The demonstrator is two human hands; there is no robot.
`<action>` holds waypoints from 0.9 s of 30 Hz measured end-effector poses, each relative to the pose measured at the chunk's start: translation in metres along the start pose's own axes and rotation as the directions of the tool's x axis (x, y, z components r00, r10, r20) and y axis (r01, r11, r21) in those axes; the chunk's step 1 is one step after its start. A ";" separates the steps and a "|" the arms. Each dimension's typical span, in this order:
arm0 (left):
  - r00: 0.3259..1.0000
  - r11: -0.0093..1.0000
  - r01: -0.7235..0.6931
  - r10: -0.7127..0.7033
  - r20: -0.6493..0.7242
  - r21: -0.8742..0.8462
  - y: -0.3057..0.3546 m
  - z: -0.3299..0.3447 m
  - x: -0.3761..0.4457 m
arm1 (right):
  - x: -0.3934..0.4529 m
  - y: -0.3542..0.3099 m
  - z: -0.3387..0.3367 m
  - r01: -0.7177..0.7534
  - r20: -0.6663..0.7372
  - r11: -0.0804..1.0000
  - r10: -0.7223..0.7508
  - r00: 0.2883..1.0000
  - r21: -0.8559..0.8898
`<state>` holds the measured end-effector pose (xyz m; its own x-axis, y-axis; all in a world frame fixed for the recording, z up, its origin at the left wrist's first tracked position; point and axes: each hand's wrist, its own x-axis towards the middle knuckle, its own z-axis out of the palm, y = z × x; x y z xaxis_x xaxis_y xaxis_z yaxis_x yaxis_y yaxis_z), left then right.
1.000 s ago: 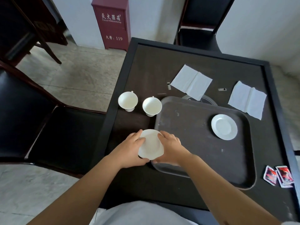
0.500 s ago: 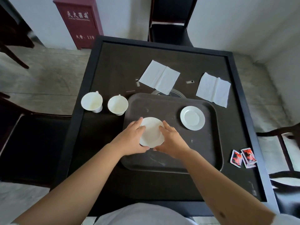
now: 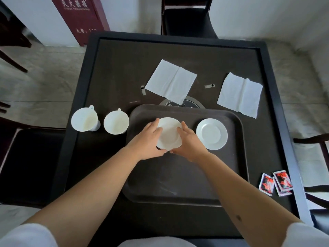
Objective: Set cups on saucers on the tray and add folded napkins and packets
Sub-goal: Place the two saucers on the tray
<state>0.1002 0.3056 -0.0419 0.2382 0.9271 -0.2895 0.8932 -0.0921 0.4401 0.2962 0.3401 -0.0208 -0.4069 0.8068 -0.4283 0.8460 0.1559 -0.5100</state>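
Note:
Both hands hold a white saucer (image 3: 169, 133) by its edges over the far left part of the dark tray (image 3: 178, 184): my left hand (image 3: 146, 141) grips its left rim, my right hand (image 3: 189, 142) its right rim. A second white saucer (image 3: 211, 134) lies flat on the tray just to the right. Two white cups (image 3: 85, 119) (image 3: 116, 122) stand on the table left of the tray. Two unfolded white napkins (image 3: 171, 81) (image 3: 240, 94) lie beyond the tray. Red packets (image 3: 276, 182) lie at the table's right edge.
The dark square table (image 3: 114, 68) has a raised rim. A round metal inset (image 3: 188, 103) peeks out behind the tray. Dark chairs stand at the far side (image 3: 187, 18), the left (image 3: 30, 157) and the right (image 3: 313, 145). A red cabinet (image 3: 80, 16) stands at the back left.
Both hands have carried the saucer from the tray's near left corner forward and right, to beside the other saucer. The camera view has shifted right.

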 end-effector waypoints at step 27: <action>0.994 0.975 -0.044 0.063 -0.084 0.218 -0.029 0.049 0.004 | 0.019 0.036 0.060 0.183 -0.216 0.980 -0.196 0.956 -0.080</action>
<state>0.0938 0.2944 -0.0970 0.2614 0.9466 -0.1886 0.9436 -0.2094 0.2566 0.2983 0.3263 -0.0919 -0.4807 0.8642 -0.1486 0.7819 0.3457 -0.5188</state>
